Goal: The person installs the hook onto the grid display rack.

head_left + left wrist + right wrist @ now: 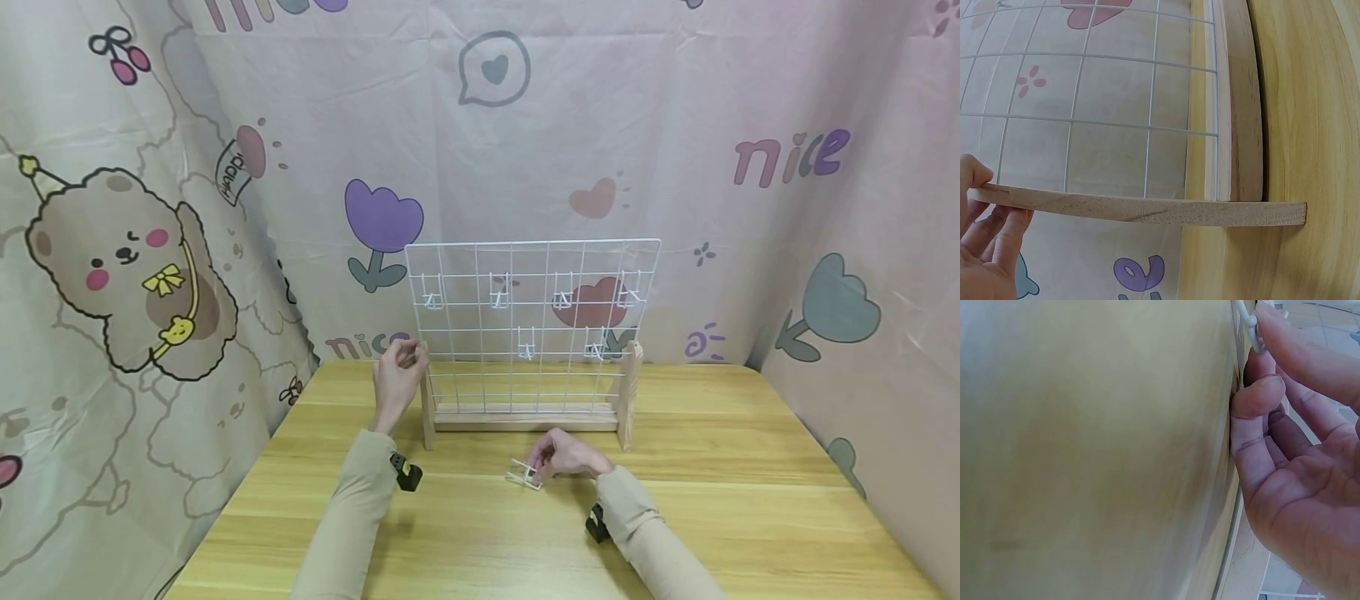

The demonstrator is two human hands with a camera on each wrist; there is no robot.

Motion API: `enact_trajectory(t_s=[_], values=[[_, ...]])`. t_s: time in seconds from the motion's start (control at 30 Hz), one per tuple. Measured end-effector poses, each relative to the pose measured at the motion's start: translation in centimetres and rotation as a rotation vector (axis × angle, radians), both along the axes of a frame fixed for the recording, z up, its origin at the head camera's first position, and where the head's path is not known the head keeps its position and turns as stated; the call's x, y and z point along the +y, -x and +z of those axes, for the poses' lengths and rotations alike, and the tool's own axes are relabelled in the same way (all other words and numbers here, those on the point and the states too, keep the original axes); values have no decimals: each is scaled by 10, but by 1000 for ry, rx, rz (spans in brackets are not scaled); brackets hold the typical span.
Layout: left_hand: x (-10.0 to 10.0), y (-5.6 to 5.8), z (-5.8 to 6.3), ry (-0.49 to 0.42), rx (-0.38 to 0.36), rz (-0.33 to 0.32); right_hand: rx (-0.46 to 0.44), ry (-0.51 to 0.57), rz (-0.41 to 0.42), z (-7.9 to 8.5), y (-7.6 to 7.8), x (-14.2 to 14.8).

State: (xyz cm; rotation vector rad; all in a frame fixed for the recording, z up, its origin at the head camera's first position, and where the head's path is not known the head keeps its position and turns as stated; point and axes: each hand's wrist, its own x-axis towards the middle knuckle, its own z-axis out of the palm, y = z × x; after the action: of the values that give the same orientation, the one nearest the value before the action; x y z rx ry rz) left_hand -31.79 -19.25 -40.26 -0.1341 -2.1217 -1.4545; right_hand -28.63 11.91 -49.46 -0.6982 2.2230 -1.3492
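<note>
A white wire grid (532,242) stands upright in a wooden base, several small white hooks hanging on it in two rows. My left hand (400,372) grips the top of the base's left wooden upright (428,412). In the left wrist view, the thumb lies on one side of that upright (1147,209) and the fingers on the other. Low over the table in front of the base, my right hand (564,457) pinches a white wire hook (525,477). Only the end of this hook (1251,322) shows in the right wrist view, at the thumb and fingertips.
The wooden table (480,542) extends around the stand. Behind it hangs a printed curtain (487,167), close to the table's back edge. The right wooden upright (630,396) rises behind my right hand. A black wrist camera (406,472) sits on the left sleeve.
</note>
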Motion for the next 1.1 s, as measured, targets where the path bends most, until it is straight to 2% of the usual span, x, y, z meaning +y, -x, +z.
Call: enact_trajectory(t_s=[0.33,0.77,1.1], values=[[1,0,0,1,-4,-1,4,-16,2,0,-1,1],[0,0,0,8,-5,4,-9,26,35,-2,0,2],[-1,1,-2,5,-4,4,-18,35,16,-2,-1,2]])
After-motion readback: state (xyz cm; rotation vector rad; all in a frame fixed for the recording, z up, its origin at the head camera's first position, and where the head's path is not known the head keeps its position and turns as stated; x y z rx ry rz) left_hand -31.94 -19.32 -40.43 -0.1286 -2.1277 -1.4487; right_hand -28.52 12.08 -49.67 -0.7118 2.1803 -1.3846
